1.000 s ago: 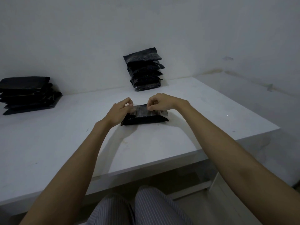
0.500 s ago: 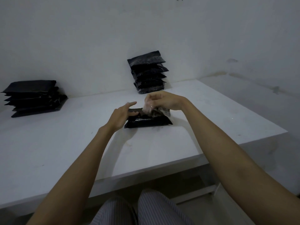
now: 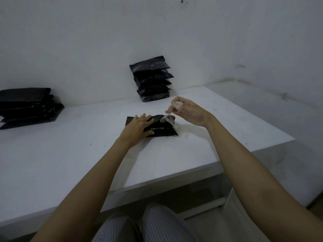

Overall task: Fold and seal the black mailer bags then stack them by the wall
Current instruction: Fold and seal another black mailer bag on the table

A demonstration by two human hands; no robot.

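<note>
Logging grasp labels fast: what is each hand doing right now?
Left hand: open, fingers flat, pressing the black mailer bag on the table.
Right hand: pinching a clear strip lifted off the bag.

The right hand (image 3: 187, 111) has peeled the clear strip (image 3: 168, 119) up off the mailer bag (image 3: 162, 131); the left hand (image 3: 138, 128) now presses flat.

White table (image 3: 70, 163) set into a room corner, white walls (image 3: 87, 41) behind and to the right. Dark mark (image 3: 182, 0) high on the back wall. Striped trousers (image 3: 157, 226) at bottom edge.
</note>
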